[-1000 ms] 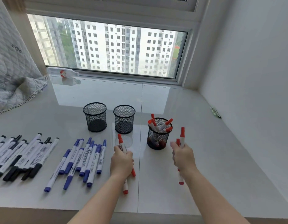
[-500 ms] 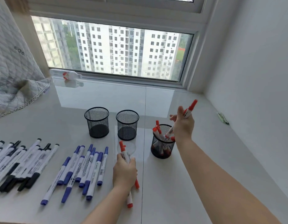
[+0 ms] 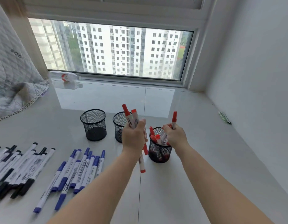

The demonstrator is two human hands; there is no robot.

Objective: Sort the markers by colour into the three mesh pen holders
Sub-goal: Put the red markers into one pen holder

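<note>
Head view of a pale glossy surface [image 3: 196, 183] beneath a window. Nearest, at the lower left, two groups of loose markers lie flat on the surface: black-capped markers [image 3: 18, 172] at the far left and blue-capped markers [image 3: 78, 172] just beside them, each group roughly fanned with some markers overlapping. Two bare forearms enter from the bottom edge.

The left hand [image 3: 134, 138] is raised above the surface and closed around a small bundle of red-capped markers [image 3: 132, 120]; their upper caps stand above the fist, and the lower ends hang below it, clear of the surface. The right hand [image 3: 174, 135] is closed on a single red marker [image 3: 173, 119], held nearly upright over the mouth of the right mesh holder [image 3: 159, 152]; whether its lower end is already inside the rim cannot be told. This holder contains several red markers leaning at different angles.

Farther back, in a row with it, stand the middle mesh holder [image 3: 119, 126], partly hidden by the left hand, and the left mesh holder [image 3: 93, 124]; no markers are visible in either.

Beyond these, a quilted cloth [image 3: 12, 81] lies at the left edge, a small plastic bottle [image 3: 65, 76] lies on its side at the window frame, and a few thin dark sticks [image 3: 224, 117] rest near the right wall.
</note>
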